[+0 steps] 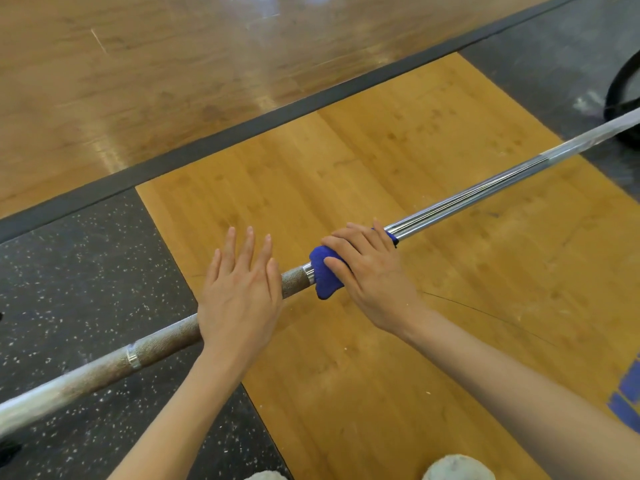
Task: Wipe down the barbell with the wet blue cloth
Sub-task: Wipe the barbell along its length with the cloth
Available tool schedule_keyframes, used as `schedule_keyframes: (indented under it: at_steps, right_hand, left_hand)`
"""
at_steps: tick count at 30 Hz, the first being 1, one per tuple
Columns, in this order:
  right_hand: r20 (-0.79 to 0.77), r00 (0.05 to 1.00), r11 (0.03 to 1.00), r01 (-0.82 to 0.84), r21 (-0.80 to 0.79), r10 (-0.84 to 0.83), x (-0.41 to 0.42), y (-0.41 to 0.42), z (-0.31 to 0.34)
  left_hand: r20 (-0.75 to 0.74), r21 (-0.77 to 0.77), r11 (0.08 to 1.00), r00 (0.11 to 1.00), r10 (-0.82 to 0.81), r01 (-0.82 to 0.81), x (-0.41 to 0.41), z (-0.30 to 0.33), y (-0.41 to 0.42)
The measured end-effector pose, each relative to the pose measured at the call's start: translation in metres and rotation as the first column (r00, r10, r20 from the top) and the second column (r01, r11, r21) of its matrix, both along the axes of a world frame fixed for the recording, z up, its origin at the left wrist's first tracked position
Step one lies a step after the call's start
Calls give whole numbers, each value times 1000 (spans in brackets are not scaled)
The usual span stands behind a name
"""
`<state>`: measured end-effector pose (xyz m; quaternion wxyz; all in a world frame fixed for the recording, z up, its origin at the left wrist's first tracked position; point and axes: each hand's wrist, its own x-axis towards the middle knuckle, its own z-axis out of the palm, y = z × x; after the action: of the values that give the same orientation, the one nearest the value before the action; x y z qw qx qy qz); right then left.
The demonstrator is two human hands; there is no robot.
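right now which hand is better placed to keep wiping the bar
Right. The right hand already grips the blue cloth wrapped around the barbell. The left hand lies with straight fingers over the bar's rough section and holds no cloth.

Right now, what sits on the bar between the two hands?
In the head view, only a short bare stretch of knurled barbell separates the flat left hand from the blue cloth under the right hand.

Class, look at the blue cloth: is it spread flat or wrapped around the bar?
Wrapped. The blue cloth curls around the barbell under the right hand, bunched ends hanging below.
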<state>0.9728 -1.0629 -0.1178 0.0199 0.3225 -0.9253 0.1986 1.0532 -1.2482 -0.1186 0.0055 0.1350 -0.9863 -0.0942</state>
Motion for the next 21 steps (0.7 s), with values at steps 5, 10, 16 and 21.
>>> schedule_keyframes:
  at_steps: [5, 10, 16, 21]
  right_hand:
    - [-50, 998, 999, 36, 19, -35, -10, 4, -1]
    - [-123, 992, 995, -2, 96, 14, -7, -31, -2]
    - [-195, 981, 998, 9, 66, 4, -22, 10, 1]
    - [-132, 977, 983, -157, 96, 169, 13, -23, -2]
  left_hand:
    - [-28, -43, 999, 1000, -5, 4, 3, -3, 4]
    - [-81, -114, 993, 997, -15, 6, 9, -2, 10]
    - [-110, -160, 987, 994, 4, -22, 17, -1, 20]
    - [-148, -184, 982, 989, 11, -39, 27, 0, 29]
